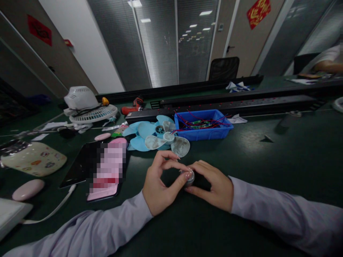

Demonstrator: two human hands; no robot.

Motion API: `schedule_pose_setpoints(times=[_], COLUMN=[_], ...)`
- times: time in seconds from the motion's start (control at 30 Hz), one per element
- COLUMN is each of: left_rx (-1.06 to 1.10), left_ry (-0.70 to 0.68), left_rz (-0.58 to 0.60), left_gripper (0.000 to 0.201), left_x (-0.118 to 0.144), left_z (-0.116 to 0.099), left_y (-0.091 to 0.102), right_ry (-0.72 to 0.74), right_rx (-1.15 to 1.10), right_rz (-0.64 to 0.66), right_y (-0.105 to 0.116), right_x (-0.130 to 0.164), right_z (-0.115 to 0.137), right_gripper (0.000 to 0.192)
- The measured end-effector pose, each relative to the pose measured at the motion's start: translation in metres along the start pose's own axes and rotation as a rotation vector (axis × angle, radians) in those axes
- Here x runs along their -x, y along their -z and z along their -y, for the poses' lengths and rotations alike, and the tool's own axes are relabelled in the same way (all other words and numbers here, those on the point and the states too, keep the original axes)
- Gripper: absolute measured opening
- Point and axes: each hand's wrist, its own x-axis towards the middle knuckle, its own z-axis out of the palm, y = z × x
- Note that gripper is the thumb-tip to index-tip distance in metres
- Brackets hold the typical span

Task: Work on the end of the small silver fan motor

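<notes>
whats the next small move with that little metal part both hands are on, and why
Probably steady the small metal part with the right hand while the left hand works its top: both hands' fingertips already pinch it on the table, so neither needs regrasping.

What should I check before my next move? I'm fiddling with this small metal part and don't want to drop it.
1. Small silver round metal part pinched by left hand: ok.
2. Right hand also on it: ok.
3. Part resting on the dark green table: cannot tell, fingers hide its base.
4. Pale blue plastic fan blades apart from the hands: ok.
5. Blue plastic bin of wired boards apart from the hands: ok.
</notes>
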Motion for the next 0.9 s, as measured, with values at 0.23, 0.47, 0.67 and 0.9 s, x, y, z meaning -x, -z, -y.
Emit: schedule_pose_setpoints(times=[0.23,0.47,0.67,0.9], left_rx=[-0.094,-0.12,0.068,0.076], left_ry=[-0.125,-0.18,-0.059,-0.066], left_rz=[0.05,0.104,0.186,0.049], left_gripper=[0.028,0.025,0.034,0.044], left_x=[0.0002,-0.004,-0.003,-0.0016], left_z=[-0.0001,0.003,0.0062,0.0014], left_y=[0.0066,0.0094,0.0096,0.0019], right_ry=[0.003,-0.004,-0.006,0.011], right_rx=[-0.001,0.008,0.013,0.007], right_rz=[-0.002,0.001,-0.004,-0.008], right_y=[0.0002,0.0002,-0.0002,0.0], right_x=[-0.0001,0.0001,0.0004,0.0], right_z=[-0.0003,-0.0005,-0.0007,0.0], right_gripper=[0.027,0.027,0.029,0.027])
